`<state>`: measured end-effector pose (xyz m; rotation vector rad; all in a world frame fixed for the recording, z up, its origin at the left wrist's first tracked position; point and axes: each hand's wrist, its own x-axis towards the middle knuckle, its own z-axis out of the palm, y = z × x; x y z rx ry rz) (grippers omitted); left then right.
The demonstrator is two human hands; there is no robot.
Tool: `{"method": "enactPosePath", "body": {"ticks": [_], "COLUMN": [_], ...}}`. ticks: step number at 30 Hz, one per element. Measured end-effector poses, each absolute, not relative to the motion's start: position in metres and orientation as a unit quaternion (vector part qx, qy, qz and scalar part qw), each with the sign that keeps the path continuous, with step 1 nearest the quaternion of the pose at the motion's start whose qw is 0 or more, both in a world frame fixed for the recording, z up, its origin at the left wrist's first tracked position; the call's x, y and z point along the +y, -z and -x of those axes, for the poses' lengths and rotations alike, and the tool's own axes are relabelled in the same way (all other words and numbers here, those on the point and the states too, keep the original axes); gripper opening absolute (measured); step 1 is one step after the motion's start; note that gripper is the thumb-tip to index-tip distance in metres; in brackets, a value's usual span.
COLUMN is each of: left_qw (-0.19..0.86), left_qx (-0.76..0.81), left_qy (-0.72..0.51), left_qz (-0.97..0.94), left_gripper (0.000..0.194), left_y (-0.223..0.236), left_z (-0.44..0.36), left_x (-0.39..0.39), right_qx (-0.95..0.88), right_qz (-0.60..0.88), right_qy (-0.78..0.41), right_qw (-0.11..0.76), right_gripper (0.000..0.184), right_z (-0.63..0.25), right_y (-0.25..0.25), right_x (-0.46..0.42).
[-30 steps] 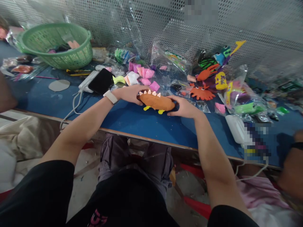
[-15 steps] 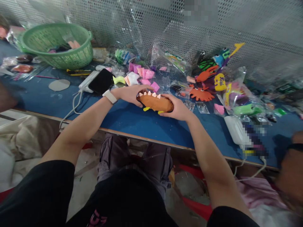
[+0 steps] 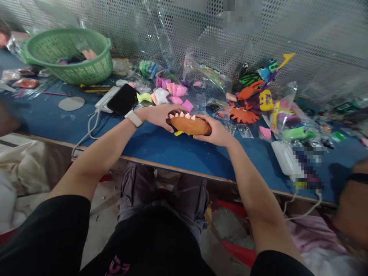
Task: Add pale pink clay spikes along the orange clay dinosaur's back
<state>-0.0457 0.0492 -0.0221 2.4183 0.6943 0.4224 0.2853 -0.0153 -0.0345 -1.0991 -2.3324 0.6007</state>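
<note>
Between my two hands is an orange-brown clay figure, long and rounded, with a row of pale pointed spikes on top and small yellow bits underneath. My left hand curves around its left end, thumb low and fingers over the back. Around the right end, my right hand is wrapped, with its thumb and fingers on the clay. Both ends of the figure are partly hidden by my hands. A black phone lies beside my left wrist.
On the blue table, a green basket stands at the back left. Pink packets lie behind my hands. An orange crab figure and a white power bank lie to the right. A person's arm shows at the right edge.
The figure has tilted slightly in my hands, so less of the yellow bit near my right hand shows. Both hands keep nearly the same place and grip.
</note>
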Motion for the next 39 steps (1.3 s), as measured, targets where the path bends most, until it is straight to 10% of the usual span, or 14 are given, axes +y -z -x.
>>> {"method": "enactPosePath", "body": {"ticks": [8, 15, 25, 29, 39], "left_qw": [0.432, 0.14, 0.129, 0.141, 0.236], "left_qx": [0.221, 0.359, 0.328, 0.355, 0.341], "left_qy": [-0.327, -0.282, -0.139, -0.222, -0.422], "left_qz": [-0.811, -0.879, -0.925, -0.897, -0.806], "left_gripper": [0.064, 0.025, 0.022, 0.018, 0.04], "left_y": [-0.003, 0.006, 0.038, 0.026, -0.006], "left_z": [0.064, 0.075, 0.066, 0.063, 0.027], "left_x": [0.05, 0.065, 0.078, 0.07, 0.015], "right_qx": [-0.85, -0.853, -0.853, -0.838, -0.831], "right_qz": [0.412, 0.409, 0.397, 0.409, 0.375], "right_qy": [-0.221, -0.216, -0.204, -0.169, -0.064], "right_qw": [0.245, 0.24, 0.271, 0.319, 0.407], "right_gripper": [0.092, 0.094, 0.086, 0.095, 0.046], "right_z": [-0.291, -0.29, -0.293, -0.292, -0.246], "right_y": [0.035, 0.035, 0.034, 0.035, -0.013], "right_x": [-0.015, -0.015, -0.015, -0.014, -0.024]}}
